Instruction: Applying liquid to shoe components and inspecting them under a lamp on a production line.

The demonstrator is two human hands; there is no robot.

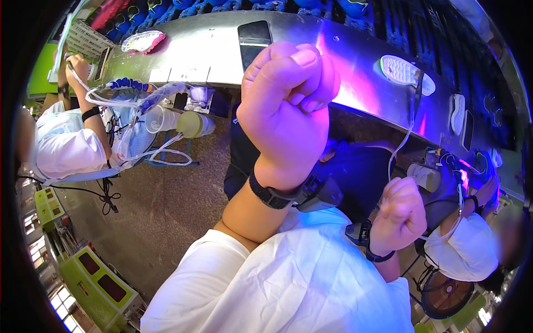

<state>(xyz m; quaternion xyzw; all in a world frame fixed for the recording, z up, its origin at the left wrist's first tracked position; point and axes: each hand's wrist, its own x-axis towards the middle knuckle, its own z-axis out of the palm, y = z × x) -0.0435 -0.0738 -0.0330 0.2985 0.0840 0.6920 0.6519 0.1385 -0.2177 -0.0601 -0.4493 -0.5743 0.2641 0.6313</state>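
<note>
My left hand (286, 105) is raised in a closed fist in front of the metal workbench (200, 33), with the thumb folded over the curled fingers. No object shows in it. Lower down to the right, my right hand (397, 216) is also closed in a fist, held close to my body; nothing shows in it either. Each wrist wears a black strap with a small dark device. Just behind the left fist, a dark flat phone-like slab (254, 34) lies on the bench.
A white shoe sole (398, 71) lies on the bench under a thin tool on a hose. Further left is a pink-and-white sole (143, 41). Blue shoes (355, 8) line the rack behind. Co-workers sit on both sides; a floor fan (447, 293) stands at lower right.
</note>
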